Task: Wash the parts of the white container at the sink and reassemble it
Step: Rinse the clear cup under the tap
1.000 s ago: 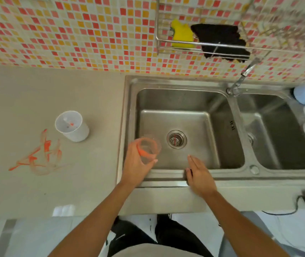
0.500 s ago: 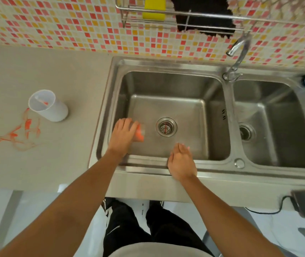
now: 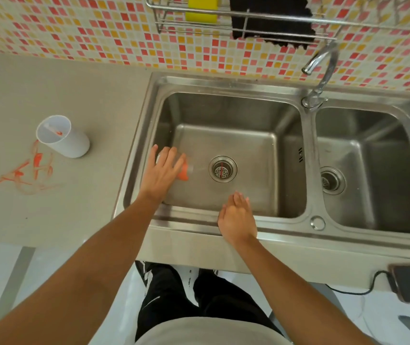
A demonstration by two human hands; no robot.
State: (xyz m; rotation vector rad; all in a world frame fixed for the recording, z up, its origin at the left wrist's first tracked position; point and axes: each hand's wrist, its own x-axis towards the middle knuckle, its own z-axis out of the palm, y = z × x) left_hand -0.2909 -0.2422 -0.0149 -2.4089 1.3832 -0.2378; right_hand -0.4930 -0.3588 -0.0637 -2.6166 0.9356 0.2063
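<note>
I judge the clear insert [image 3: 186, 168] under my left hand [image 3: 161, 170] light, stiff, slick when wet, so grasp its wall; fingers lie spread over it, right hand [image 3: 236, 215] released on the sink [image 3: 186, 220] rim.

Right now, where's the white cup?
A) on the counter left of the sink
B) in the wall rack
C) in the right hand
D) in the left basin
A: the white cup stands upright on the counter left of the sink, beside orange smears; the left hand is down in the left basin on a clear part with orange on it, and the right hand rests open at the front rim.
</note>
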